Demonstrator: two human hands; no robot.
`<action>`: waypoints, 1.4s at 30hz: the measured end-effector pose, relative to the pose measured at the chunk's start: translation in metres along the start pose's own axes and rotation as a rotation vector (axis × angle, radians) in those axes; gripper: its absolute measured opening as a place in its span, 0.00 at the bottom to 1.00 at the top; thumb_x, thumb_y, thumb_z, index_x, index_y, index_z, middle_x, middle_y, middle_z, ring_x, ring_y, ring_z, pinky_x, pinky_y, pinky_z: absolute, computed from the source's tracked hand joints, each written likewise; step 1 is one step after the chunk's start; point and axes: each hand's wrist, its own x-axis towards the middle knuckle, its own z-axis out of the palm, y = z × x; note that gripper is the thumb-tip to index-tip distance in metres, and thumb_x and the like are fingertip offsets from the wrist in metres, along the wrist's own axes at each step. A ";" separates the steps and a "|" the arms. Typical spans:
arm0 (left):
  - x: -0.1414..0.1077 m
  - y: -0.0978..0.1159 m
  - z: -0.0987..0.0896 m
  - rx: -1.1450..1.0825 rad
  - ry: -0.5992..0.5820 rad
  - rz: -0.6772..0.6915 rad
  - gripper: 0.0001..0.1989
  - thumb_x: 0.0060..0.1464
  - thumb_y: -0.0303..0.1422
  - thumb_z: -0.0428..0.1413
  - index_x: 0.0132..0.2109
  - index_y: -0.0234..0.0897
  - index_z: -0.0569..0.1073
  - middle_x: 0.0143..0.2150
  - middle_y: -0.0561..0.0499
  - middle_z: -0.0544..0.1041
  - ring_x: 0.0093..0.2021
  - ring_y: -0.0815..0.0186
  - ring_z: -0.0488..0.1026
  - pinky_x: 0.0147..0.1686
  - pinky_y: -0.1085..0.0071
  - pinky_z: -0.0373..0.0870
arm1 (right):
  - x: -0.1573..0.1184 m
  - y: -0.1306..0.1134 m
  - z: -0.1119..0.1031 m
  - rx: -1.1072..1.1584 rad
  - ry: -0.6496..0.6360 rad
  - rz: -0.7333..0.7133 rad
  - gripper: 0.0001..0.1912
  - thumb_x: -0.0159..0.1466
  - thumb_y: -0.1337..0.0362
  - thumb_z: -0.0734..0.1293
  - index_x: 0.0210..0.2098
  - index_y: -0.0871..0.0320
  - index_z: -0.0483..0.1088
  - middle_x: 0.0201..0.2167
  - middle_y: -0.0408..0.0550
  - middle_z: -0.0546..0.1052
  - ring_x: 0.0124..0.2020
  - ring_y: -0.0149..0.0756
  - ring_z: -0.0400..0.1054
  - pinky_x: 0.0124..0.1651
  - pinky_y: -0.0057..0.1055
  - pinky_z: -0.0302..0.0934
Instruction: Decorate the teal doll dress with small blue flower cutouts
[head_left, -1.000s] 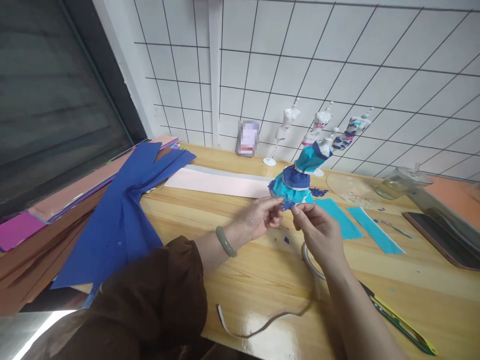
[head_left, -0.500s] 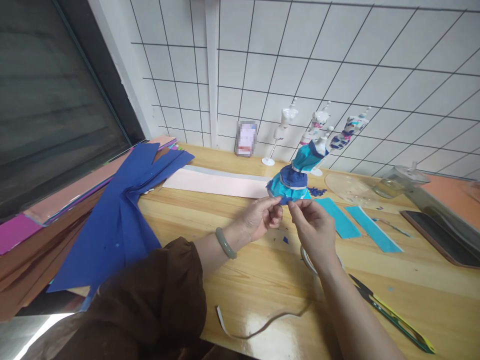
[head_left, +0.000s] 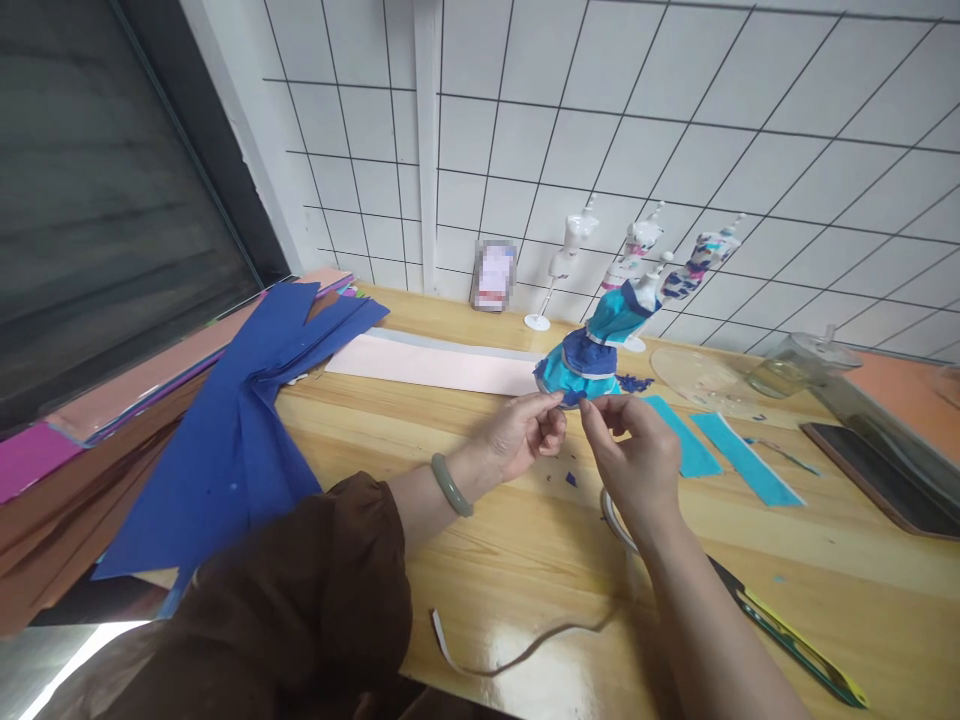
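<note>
A small dress form wears a turquoise and dark-blue crepe paper dress with layered ruffles and pale bands. It leans to the right. At the front hem my left hand pinches the blue edge between thumb and forefinger, the other fingers curled. My right hand has thumb and fingertips pressed together at the same hem, a little to the right. The stand under the skirt is hidden from me. Beneath my right hand lies a tape roll, partly covered by it.
Several other dress forms stand by the tiled wall near a propped phone. Blue crepe paper lies left, a pale pink strip in the middle. Turquoise strips, a yellow-green cutter and a dark tablet-like slab lie right.
My right hand has shifted slightly to the right along the hem, away from my left fingertips. My left hand stays where it was, pinching the edge.
</note>
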 end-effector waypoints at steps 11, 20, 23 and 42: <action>-0.002 0.002 0.008 0.039 0.026 0.044 0.17 0.46 0.44 0.59 0.28 0.33 0.66 0.22 0.56 0.64 0.19 0.78 0.58 0.18 0.77 0.46 | 0.003 0.001 0.001 -0.025 0.009 0.014 0.11 0.60 0.58 0.63 0.26 0.58 0.67 0.22 0.43 0.69 0.23 0.30 0.60 0.28 0.28 0.55; -0.001 -0.001 0.007 0.089 0.046 0.087 0.14 0.44 0.39 0.61 0.28 0.32 0.68 0.21 0.56 0.63 0.19 0.79 0.57 0.18 0.77 0.46 | 0.003 0.000 0.002 -0.008 0.030 0.039 0.11 0.59 0.57 0.64 0.26 0.58 0.68 0.22 0.43 0.70 0.23 0.29 0.59 0.27 0.27 0.54; -0.001 -0.001 0.006 0.082 0.055 0.072 0.15 0.44 0.40 0.61 0.28 0.32 0.68 0.21 0.56 0.63 0.19 0.78 0.58 0.18 0.77 0.46 | 0.003 -0.002 0.000 0.028 0.028 0.068 0.11 0.58 0.57 0.65 0.27 0.58 0.68 0.22 0.42 0.70 0.23 0.28 0.59 0.28 0.27 0.55; 0.003 -0.001 0.009 0.064 0.063 0.098 0.16 0.43 0.39 0.62 0.27 0.33 0.64 0.20 0.58 0.61 0.19 0.79 0.56 0.18 0.78 0.45 | 0.000 -0.011 -0.005 0.356 -0.012 0.333 0.14 0.58 0.53 0.65 0.29 0.59 0.68 0.23 0.42 0.68 0.23 0.29 0.59 0.27 0.27 0.56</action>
